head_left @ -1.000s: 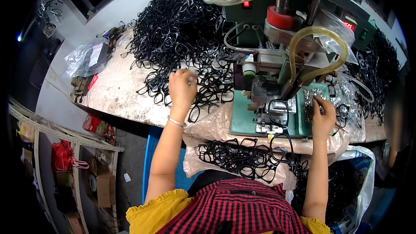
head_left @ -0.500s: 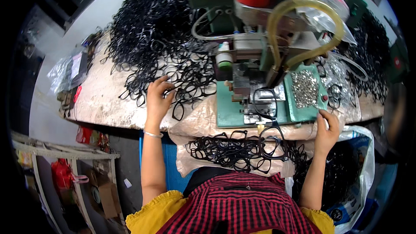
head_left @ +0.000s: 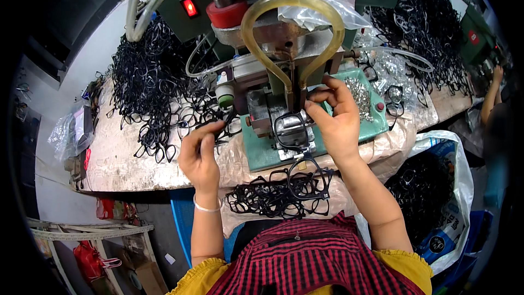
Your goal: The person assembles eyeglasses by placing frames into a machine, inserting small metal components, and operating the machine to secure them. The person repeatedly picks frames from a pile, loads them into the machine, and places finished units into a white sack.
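Black eyeglass frames (head_left: 290, 131) rest on the metal fixture of a bench machine, one rim on the fixture and the other rim hanging over the front edge. My right hand (head_left: 339, 123) reaches in beside the fixture, thumb and forefinger bent close together at the machine's tool end (head_left: 296, 95). Whatever those fingertips pinch is too small to make out. To the left, my left hand (head_left: 201, 158) hovers over the table, forefinger stretched out and thumb apart from it, nothing visible in it. Loose black frames (head_left: 202, 112) lie just beyond its fingertips.
A green tray (head_left: 376, 95) of small metal parts (head_left: 357, 95) stands right of the fixture. More frames (head_left: 262, 196) lie on brown paper before me. Big piles of frames (head_left: 144, 65) stand behind. A white sack (head_left: 464, 186) sits at lower right. Another person's arm (head_left: 493, 95) shows far right.
My right hand has moved from the tray's front corner to the fixture. My left hand has drawn back from the loose frames toward me. The view has shifted to the right.
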Demonstrator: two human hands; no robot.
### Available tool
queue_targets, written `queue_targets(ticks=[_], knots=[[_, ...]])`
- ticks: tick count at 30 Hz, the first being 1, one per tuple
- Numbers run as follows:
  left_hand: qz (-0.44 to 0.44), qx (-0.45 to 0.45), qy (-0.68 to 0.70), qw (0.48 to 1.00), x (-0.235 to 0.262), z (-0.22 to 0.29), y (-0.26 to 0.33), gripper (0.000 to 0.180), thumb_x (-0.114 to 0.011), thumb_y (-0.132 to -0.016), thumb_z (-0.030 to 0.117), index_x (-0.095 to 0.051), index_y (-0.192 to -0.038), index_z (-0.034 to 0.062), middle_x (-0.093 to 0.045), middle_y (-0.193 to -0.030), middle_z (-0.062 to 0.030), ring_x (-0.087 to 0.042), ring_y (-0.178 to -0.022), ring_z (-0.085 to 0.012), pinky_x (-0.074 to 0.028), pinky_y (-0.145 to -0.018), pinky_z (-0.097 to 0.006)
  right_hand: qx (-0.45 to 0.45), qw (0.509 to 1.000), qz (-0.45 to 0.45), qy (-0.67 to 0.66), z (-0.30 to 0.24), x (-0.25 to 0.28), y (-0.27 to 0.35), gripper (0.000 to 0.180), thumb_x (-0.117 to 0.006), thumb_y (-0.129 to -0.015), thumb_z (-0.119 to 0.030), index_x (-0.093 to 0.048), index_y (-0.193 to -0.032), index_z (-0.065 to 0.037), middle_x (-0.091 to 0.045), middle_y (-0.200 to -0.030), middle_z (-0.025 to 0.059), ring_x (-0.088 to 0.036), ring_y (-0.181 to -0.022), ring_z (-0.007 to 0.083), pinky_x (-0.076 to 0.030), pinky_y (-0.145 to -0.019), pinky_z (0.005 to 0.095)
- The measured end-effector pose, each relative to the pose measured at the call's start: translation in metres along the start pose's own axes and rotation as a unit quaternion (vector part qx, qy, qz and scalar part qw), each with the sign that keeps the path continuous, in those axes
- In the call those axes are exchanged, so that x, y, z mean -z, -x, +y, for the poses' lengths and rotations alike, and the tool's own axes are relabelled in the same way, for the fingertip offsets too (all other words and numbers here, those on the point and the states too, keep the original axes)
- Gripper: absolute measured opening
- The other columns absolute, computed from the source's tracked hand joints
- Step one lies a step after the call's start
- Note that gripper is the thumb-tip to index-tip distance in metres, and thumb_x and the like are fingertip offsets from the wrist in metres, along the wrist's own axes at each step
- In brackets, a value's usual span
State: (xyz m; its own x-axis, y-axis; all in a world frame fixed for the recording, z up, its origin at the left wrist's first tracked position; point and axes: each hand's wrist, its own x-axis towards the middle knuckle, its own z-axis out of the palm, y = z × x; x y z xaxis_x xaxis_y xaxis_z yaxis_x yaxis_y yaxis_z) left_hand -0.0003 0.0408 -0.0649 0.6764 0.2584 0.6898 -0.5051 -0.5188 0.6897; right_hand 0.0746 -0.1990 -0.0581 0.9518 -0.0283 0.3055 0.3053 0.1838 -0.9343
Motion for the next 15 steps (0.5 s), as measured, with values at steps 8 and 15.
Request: queue_targets(ticks=[8, 15], knots=[[-0.255, -0.336, -0.105, 0.901, -0.016, 0.11, -0.029, 0.046, -0.072, -0.084, 0.043, -0.046, -0.069, 0.0083, -0.074, -0.098, -0.0097, -0.07, -0.076, -0.0253, -0.053, -0.058, -0.031, -0.055, 0.994, -0.018, -0.089, -0.028, -0.018, 0.012, 0.052, -0.067, -0.083, 0.001, -0.049, -0.131, 0.004, -0.068, -0.1, 0.0088, -0.062, -0.098, 0.0141, -0.045, -0.095, 0.0279], [-0.257, -0.377, -0.076, 0.887, -0.063, 0.1, -0.013, 0.035, -0.081, -0.076, 0.032, -0.054, -0.074, 0.0101, -0.071, -0.097, -0.0079, -0.058, -0.065, -0.0161, -0.051, -0.055, -0.027, 0.11, 0.875, -0.014, 0.471, 0.008, 0.067, -0.013, 0.024, -0.071, -0.08, -0.013, -0.071, -0.103, -0.007, -0.066, -0.118, 0.0154, -0.06, -0.115, 0.0341, -0.045, -0.101, 0.042]])
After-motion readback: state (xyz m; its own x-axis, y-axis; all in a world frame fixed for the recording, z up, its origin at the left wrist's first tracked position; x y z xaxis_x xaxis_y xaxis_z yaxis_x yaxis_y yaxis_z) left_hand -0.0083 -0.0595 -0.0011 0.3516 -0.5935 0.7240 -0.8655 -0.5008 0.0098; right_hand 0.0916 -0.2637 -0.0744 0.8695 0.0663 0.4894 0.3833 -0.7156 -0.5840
